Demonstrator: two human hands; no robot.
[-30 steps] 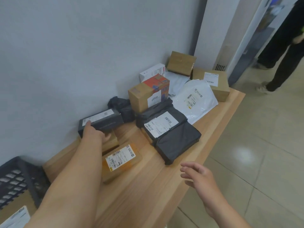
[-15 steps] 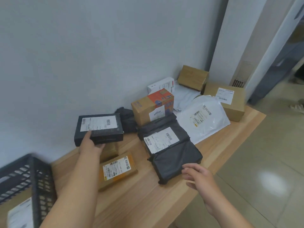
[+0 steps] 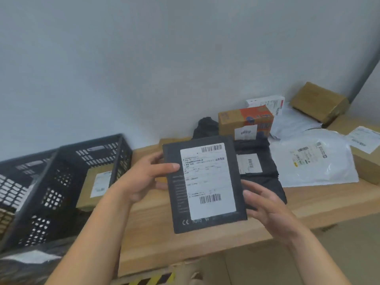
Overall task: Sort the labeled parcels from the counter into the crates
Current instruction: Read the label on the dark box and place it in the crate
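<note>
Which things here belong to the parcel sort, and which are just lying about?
In the job: black box, gripped by the left hand, right hand touching its edge; crate with a brown parcel inside; orange box, black bag, white bag on the counter.
Just there: striped tape, floor, wall.

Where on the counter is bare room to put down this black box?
Bare wood: the front left of the counter, between the black crate and the black bag, beneath the black box; the front strip below the white mailer. Crowded: the back right by the wall, where parcels touch and overlap.
</note>
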